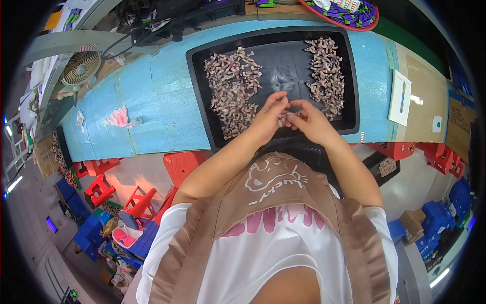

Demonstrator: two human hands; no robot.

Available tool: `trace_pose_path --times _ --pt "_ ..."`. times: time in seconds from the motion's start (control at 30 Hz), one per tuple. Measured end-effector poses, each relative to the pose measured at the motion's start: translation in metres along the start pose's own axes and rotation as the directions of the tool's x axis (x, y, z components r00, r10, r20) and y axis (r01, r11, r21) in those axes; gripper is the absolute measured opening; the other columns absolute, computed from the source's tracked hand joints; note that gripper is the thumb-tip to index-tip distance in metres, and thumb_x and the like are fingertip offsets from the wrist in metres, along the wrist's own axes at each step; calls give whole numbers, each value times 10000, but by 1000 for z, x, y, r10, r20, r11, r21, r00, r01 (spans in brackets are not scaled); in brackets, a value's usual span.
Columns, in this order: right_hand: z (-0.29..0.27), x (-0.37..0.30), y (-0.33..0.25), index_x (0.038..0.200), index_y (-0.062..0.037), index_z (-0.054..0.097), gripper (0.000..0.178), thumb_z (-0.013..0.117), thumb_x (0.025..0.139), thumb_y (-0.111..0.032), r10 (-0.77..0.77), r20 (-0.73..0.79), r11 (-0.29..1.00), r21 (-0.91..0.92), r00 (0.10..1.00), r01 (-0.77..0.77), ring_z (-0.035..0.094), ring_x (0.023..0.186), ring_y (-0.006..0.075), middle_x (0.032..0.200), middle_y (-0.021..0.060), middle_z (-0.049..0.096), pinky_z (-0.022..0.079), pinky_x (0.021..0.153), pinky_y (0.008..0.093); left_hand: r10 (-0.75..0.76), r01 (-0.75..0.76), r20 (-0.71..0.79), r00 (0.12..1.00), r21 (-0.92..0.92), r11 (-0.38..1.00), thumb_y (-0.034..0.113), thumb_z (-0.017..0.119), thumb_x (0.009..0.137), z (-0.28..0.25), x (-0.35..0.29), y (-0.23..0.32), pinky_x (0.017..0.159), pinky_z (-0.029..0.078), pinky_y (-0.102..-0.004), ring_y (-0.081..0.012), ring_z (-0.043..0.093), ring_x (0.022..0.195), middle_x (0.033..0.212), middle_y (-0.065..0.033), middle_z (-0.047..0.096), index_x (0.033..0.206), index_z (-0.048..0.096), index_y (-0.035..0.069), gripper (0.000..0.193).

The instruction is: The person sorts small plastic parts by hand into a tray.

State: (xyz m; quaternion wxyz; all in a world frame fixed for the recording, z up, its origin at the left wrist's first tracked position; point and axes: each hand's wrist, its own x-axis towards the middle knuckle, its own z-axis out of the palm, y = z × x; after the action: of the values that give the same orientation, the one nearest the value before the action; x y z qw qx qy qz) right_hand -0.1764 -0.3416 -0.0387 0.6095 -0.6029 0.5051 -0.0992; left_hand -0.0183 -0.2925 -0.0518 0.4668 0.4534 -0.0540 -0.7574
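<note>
A big black tray (283, 36) lies on the blue tabletop. Inside it, a broad heap of small pinkish-brown and white figures (230, 93) fills the left side, and a narrower heap of similar figures (326, 76) lies along the right side. My left hand (268, 117) and my right hand (313, 123) meet over the tray's near middle, fingers bent and pinched close together. Between their fingertips is a small pale figure (282, 120), partly covered by the fingers, so its exact shape is hard to make out.
A red basket (372, 24) of purple and green pieces stands at the far right. Paper with a pen (402, 99) lies right of the tray. To the left are a pink-stained tissue (117, 117) and a fan (81, 68). Red stools (139, 202) stand below the table's near edge.
</note>
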Motion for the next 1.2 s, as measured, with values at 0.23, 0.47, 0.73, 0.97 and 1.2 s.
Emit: trace_pose_path --times 0.23,0.47,0.73,0.97,1.2 --pt "-51 -3 -18 870 -43 595 133 603 768 -128 -297 -347 736 -677 890 -19 588 745 321 808 136 608 470 658 395 776 -197 292 559 956 -218 132 595 743 -38 43 39 816 368 -421 -283 483 937 984 -117 522 1049 545 75 316" --pt "-41 -1 -19 951 -37 583 243 634 747 -158 -395 -314 784 -606 863 138 551 893 332 930 150 575 447 763 394 770 63 271 578 926 -373 142 627 696 -76 57 58 879 278 -428 -266 450 988 938 -51 553 843 672 119 155" --pt "-2 17 -18 1049 -30 564 287 611 792 -148 -293 -198 955 -99 935 278 586 893 227 998 124 606 460 751 320 476 -493 367 799 853 171 125 646 728 -18 16 26 770 429 -368 -285 550 884 884 -110 599 885 627 78 165" --pt "-58 4 -10 1011 -59 583 259 559 755 -92 -321 -262 606 -795 910 -15 582 826 316 898 134 605 465 725 396 715 -58 290 636 942 -330 175 681 669 -51 40 32 903 298 -425 -275 441 1025 1033 -82 515 1021 575 122 372" --pt "-46 3 -10 1088 -66 539 374 624 733 -147 -391 -179 680 -717 903 153 535 935 332 986 151 559 438 798 405 698 -39 401 593 880 -473 142 663 679 -56 41 35 899 272 -435 -257 446 998 956 -53 510 936 612 138 263"
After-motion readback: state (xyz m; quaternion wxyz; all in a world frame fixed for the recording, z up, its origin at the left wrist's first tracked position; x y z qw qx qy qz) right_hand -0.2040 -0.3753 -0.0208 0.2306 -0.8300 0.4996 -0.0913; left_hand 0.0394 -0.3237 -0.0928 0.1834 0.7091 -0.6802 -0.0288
